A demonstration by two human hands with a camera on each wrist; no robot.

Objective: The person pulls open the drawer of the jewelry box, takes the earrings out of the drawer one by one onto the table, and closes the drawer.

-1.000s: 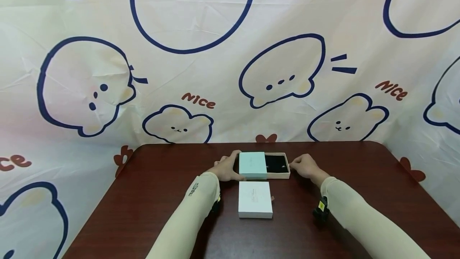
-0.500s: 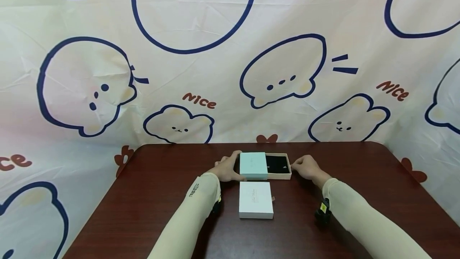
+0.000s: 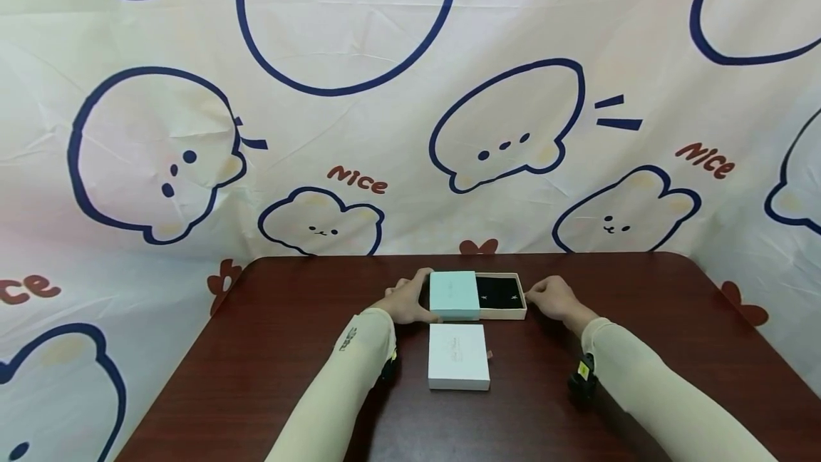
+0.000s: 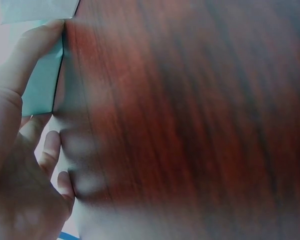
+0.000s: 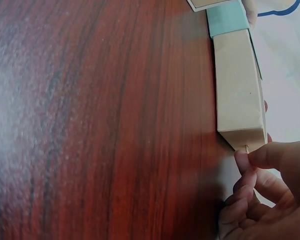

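Observation:
A mint-green box sleeve (image 3: 454,294) lies near the back of the table, with a cream drawer (image 3: 503,314) sticking out of its right side. Inside the drawer shows a black insert (image 3: 499,287) bearing two small, light star-like shapes. My left hand (image 3: 405,303) grips the sleeve from the left; in the left wrist view the thumb lies along the sleeve's near side (image 4: 44,82). At the drawer's right end, my right hand (image 3: 555,298) pinches a small pull tab (image 5: 247,148) between thumb and forefinger, with the other fingers curled. The tab is mostly hidden by the fingertips.
Just in front of the sleeve lies a closed white box (image 3: 458,355), a small brownish tab (image 3: 489,354) at its right side. Both stand on a dark red-brown table (image 3: 308,348). A patterned cloth (image 3: 410,127) hangs behind the table's far edge.
The drawer has slid slightly farther right out of the sleeve, along with my right hand. My left hand keeps its hold on the sleeve, and the white box stays in place.

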